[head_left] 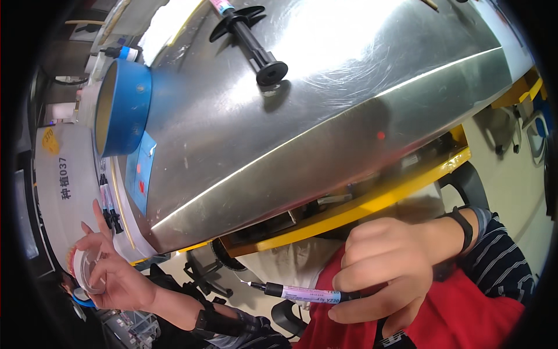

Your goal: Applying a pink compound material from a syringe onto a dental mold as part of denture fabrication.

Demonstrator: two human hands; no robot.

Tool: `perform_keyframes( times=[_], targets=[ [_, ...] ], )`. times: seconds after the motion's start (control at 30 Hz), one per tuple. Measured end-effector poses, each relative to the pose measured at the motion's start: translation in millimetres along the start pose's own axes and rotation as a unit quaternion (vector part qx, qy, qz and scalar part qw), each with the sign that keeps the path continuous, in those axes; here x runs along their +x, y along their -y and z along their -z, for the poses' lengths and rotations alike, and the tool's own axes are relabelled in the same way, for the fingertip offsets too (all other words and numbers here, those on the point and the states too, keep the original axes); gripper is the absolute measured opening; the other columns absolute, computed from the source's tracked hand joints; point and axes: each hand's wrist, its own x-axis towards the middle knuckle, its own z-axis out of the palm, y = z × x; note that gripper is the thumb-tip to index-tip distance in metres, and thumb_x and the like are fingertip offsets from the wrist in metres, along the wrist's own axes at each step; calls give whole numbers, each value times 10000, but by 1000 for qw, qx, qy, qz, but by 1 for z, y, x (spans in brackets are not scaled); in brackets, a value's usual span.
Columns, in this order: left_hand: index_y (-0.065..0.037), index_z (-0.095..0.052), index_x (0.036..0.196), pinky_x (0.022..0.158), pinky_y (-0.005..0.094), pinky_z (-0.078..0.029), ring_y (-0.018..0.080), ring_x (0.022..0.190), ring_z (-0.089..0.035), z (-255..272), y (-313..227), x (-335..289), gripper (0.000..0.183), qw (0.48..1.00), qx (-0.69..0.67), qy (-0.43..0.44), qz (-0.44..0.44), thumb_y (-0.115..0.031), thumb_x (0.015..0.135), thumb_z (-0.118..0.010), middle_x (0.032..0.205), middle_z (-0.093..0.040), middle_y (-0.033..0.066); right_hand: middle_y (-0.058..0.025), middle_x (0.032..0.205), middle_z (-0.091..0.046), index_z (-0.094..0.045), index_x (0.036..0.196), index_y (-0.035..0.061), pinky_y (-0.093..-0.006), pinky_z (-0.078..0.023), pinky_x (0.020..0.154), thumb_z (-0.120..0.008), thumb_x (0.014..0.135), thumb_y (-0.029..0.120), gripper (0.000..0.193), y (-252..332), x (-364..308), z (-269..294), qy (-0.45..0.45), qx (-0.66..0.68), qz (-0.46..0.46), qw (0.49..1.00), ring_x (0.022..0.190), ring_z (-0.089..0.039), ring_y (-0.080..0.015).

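Syringe, slim and pen-like (308,294), with a pink-and-white label and a black front end, is gripped at its rear by the curled fingers of the right hand (386,273), low in front of a red apron (459,320). Its fine, pale tip points left, toward the left hand (122,282) but well apart from it. That hand is closed around a shallow, round, clear dish (89,270), tilted up on its side, with pinkish material at its far rim – too small to tell what it is. At least 1 finger of the left hand stretches upward, near 2 small black-ended syringes (105,193) lying by a white box (78,160) with a yellow sticker (50,141); whether they touch, I cannot tell. On the stainless-steel table (203,128) lies a larger black syringe (246,42), its round plunger end toward the person. Near the table's left side sits a blue ring (139,96), tan inside, with a blue card (141,180) bearing red marks just beside it. Below the table's front edge runs a yellow drawer edge (372,208) – small items show dimly behind it.
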Motion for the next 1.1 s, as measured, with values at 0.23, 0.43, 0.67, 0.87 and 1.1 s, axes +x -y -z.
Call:
perform_keyframes(
  times=[0.23,0.43,0.67,0.87,1.1],
  targets=[
    [-148,-6,1516,782,300,-531,316,1358,-293,3,12,-10,1114,998,18,50,-21,17,607,-629,1544,91,182,-145,907,-585,-658,1074,-25,-330,-409,544,-470,950,384,466,-3,3,10,-5,-12,-16,1000,653,-543,-235],
    [-80,-123,1485,875,361,-556,302,1256,-432,5,48,-66,1060,997,-18,20,77,-10,644,-763,1472,-185,188,-159,978,-495,-525,1190,-20,-416,-440,728,-551,871,331,474,7,0,13,-32,0,-9,999,863,-504,-347],
    [-116,-347,1349,972,417,-438,343,1278,-334,19,75,-100,802,947,-73,70,304,-31,672,-769,1403,-192,181,-185,974,-575,-603,1057,-14,-423,-448,669,-558,912,426,465,17,7,22,-29,-24,6,999,796,-556,-358],
    [-137,-234,1463,993,441,-431,361,1270,-355,34,83,-135,954,959,15,-22,283,-43,682,-774,1425,-226,192,-178,967,-575,-600,1078,-11,-416,-453,692,-562,913,424,467,24,13,22,-27,-26,21,999,814,-559,-350],
    [-86,-114,1506,931,465,-491,375,1145,-513,46,98,-149,1108,963,125,-21,237,-73,644,-809,1346,-353,221,-189,1035,-558,-571,1144,-16,-401,-463,771,-650,868,424,525,36,12,22,6,49,-58,997,895,-557,-355]
  ],
)
